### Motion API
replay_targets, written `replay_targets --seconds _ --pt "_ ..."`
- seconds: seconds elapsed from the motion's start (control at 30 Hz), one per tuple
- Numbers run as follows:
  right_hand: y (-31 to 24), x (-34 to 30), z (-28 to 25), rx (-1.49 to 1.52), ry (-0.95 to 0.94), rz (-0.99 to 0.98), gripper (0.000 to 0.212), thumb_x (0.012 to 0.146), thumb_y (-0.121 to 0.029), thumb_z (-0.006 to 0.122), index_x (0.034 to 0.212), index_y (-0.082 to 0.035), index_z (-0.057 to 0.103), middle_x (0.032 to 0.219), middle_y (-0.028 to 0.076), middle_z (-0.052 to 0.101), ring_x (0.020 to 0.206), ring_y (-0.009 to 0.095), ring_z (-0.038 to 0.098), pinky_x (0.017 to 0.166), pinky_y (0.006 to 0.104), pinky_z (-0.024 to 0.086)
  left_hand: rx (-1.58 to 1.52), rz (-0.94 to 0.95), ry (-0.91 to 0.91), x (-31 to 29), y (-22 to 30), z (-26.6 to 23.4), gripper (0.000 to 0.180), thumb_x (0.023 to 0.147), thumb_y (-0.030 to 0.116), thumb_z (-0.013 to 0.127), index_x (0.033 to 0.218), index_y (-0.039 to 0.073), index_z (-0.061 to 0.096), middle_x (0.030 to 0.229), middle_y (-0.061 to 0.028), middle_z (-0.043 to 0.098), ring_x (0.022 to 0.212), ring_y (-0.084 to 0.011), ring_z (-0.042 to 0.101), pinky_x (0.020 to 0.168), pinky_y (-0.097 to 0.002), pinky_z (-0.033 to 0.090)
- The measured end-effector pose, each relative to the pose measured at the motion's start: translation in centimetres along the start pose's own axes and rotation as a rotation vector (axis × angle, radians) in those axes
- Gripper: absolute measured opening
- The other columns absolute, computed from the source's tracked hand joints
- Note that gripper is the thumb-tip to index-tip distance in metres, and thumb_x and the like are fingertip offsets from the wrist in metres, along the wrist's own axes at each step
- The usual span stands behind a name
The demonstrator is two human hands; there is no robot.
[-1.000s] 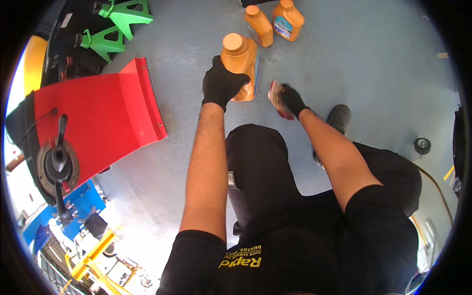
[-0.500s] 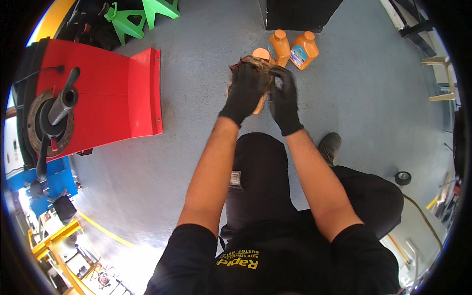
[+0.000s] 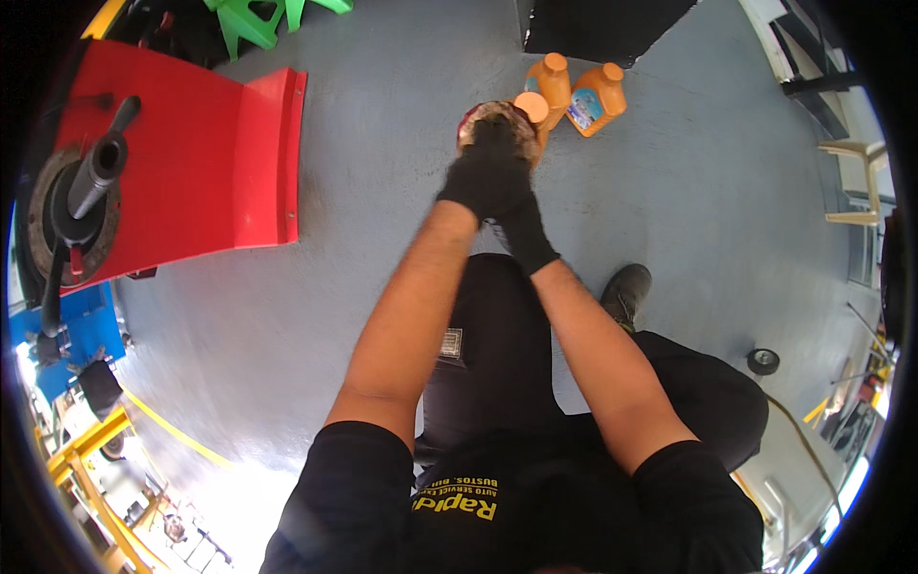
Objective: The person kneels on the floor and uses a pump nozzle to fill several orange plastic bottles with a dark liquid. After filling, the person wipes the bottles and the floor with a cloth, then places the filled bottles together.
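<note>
Both my hands wear black gloves and meet in front of my knees. My left hand [image 3: 486, 177] lies on top, closed around an orange bottle [image 3: 532, 107] of which only the cap end shows. A crumpled reddish rag [image 3: 492, 117] is pressed against the bottle just past my fingers. My right hand [image 3: 524, 230] sits under the left one, its fingers mostly hidden, and seems to hold the rag. Two more orange bottles [image 3: 553, 81] [image 3: 598, 96] stand on the grey floor just beyond.
A red tyre-changing machine [image 3: 182, 153] stands at the left, with green jack stands [image 3: 253, 19] behind it. A black object [image 3: 602, 24] is at the top, a roll of black tape [image 3: 762, 361] lies at the right, and my shoe [image 3: 626, 287] is near it.
My right hand with the rag has come up to the bottle in my left hand. Both hands now sit together, further out toward the standing bottles.
</note>
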State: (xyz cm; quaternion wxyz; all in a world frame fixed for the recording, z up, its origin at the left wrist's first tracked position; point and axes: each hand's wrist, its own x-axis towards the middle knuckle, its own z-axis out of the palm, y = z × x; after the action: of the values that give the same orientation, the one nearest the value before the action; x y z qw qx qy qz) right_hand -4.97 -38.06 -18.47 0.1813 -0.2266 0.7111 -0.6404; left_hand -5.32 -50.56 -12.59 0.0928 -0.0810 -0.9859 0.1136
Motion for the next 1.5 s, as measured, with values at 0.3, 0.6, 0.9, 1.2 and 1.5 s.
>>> replay_targets --seconds 0.3,0.6,0.9,1.2,1.5 --pt "-3.7 -3.0 -10.9 -0.180 -0.064 0.330 0.057 0.085 -0.022 0.094 0.128 -0.002 0.062 0.117 0.009 0.074 0.105 0.015 0.070 0.090 0.0345 0.059 -1.859 -0.617 0.221 3.3 5.2 11.2 0.068 0.110 0.054 0.050 0.154 0.003 0.046 0.147 -0.0159 0.055 0.137 -0.0260 0.052 0.114 -0.0402 0.044" --pt "-6.4 1.0 -15.4 -0.075 0.070 0.457 0.090 0.083 -0.025 0.089 0.149 0.003 0.034 0.134 0.017 0.059 0.114 0.023 0.066 0.094 0.0374 0.057 -1.125 -0.249 0.660 8.0 11.5 10.3 0.039 0.104 0.022 0.058 0.137 0.002 0.062 0.147 -0.0219 0.058 0.139 -0.0367 0.054 0.117 -0.0411 0.044" --pt "-7.5 1.8 -18.8 -0.372 -0.153 0.456 0.090 0.077 -0.016 0.087 0.150 -0.002 0.037 0.132 0.013 0.058 0.119 0.024 0.063 0.097 0.0376 0.057 -1.656 -0.647 0.429 8.8 13.4 11.2 0.042 0.102 0.019 0.057 0.141 0.003 0.061 0.151 -0.0254 0.052 0.146 -0.0435 0.046 0.125 -0.0525 0.034" --pt "-7.4 1.8 -19.9 -0.483 -0.272 0.514 0.103 0.077 -0.012 0.085 0.162 -0.005 0.028 0.146 0.015 0.053 0.132 0.026 0.058 0.106 0.0397 0.054 -1.630 -0.559 0.652 8.7 12.7 13.4 0.048 0.099 0.020 0.061 0.143 0.001 0.058 0.150 -0.0310 0.049 0.136 -0.0485 0.050 0.115 -0.0600 0.039" --pt "-7.1 1.7 -21.9 -0.550 -0.407 0.440 0.111 0.077 -0.012 0.084 0.168 -0.004 0.020 0.157 0.016 0.046 0.146 0.028 0.047 0.120 0.0425 0.042 -0.991 -0.510 0.333 7.0 14.6 13.2 0.066 0.098 0.027 0.063 0.158 0.004 0.046 0.161 -0.0149 0.045 0.144 -0.0455 0.041 0.115 -0.0658 0.035"
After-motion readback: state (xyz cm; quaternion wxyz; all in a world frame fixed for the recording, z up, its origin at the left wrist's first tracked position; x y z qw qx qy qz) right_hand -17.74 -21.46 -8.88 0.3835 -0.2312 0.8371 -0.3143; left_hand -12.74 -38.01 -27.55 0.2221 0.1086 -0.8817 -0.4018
